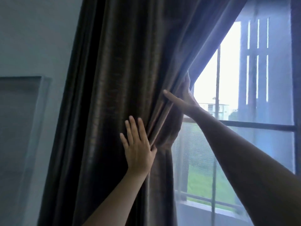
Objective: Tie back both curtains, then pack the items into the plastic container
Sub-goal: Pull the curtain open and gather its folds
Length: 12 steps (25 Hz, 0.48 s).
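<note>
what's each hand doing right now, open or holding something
Left hand: open, fingers straight, pressed flat on the dark curtain.
Right hand: open, thumb spread, straight fingers against the curtain's edge.

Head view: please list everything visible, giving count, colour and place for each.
Curtain: one, dark brown, centre, bunched leftward off the window.
Window: one, dark frame bars, right; grass and a pale building outside.
Wall: one, pale grey-blue, left.
Framed panel: one, grey, on the wall, lower left.
Left hand: one, flat on the curtain's front, fingers straight.
Right hand: one, at the curtain's window-side edge, thumb in front, fingers behind.
</note>
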Motion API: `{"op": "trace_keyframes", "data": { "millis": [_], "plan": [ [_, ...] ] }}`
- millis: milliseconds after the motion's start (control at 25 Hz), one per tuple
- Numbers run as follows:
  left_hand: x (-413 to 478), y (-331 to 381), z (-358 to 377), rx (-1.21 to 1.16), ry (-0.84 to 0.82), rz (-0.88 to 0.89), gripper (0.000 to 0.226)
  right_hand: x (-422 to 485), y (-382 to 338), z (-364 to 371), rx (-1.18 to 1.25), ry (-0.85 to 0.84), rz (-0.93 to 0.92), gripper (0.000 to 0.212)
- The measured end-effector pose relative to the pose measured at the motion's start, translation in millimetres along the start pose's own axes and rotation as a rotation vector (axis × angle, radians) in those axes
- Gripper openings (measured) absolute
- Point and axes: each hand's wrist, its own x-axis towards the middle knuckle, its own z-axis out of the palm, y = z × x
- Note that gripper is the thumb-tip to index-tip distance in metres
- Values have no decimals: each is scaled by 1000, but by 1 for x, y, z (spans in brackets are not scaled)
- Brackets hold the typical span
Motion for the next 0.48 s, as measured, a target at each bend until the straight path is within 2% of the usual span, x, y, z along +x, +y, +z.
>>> {"op": "trace_keyframes", "data": {
  "millis": [160, 360, 480],
  "plan": [
    [32, -77, 2, -2, -42, -14, 125, 34, -14, 73, 31, -22, 11, 109],
    [59, -162, 4, -116, -97, -155, 129, 68, -30, 155, 64, -77, 13, 109],
    [76, -211, 0, -162, -202, -271, 134, 86, -35, 202, -5, -88, 35, 111]
  ]
}}
